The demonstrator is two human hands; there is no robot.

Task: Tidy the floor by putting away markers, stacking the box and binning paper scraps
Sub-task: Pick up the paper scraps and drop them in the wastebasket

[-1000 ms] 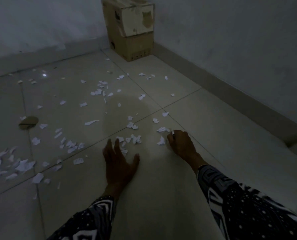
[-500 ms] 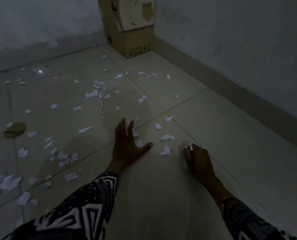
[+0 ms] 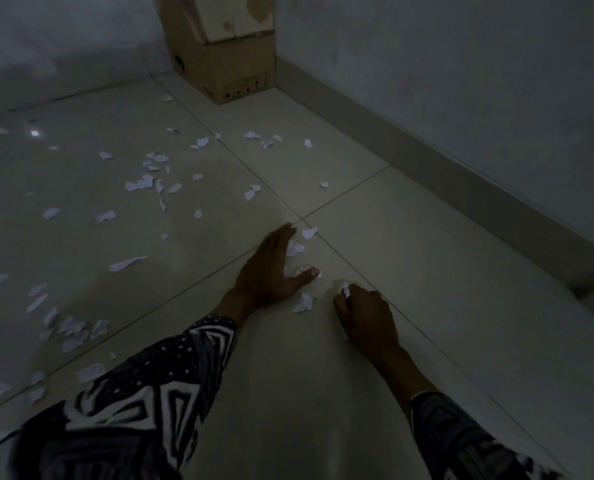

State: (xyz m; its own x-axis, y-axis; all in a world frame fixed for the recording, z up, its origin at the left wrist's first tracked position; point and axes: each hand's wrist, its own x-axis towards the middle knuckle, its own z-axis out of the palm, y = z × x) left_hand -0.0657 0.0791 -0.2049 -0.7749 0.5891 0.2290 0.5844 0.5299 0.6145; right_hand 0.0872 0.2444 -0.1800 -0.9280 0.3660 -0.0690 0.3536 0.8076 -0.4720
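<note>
Right hand (image 3: 361, 315): fingers curled, pinching a small wad of white scraps (image 3: 344, 289) at the fingertips, knuckles low over the floor (image 3: 427, 258).
Left hand (image 3: 271, 268): flat on the floor, fingers straight, thumb spread toward the right hand; holds nothing, edge of palm against a few scraps.

Scraps, near lot: one piece (image 3: 303, 303) between the two hands, two or three tucked against the left fingers, one (image 3: 309, 232) just past the fingertips at the tile joint.
Scraps, far lot: scattered wide toward the floor's left edge and toward the far corner.
Boxes (image 3: 224, 46): cardboard, one on another, in the far corner against the walls.
Bin, markers: not in view.

Handling notes, as judgement: sweep with your flat left hand, driving loose pieces toward your right, so you gather a pile and not single bits. Keep your right grip snug; thin paper slips out when you reach for more. Clear the near lot first, then work outward to the left. Light is dim, so check tile joints for small pieces.
</note>
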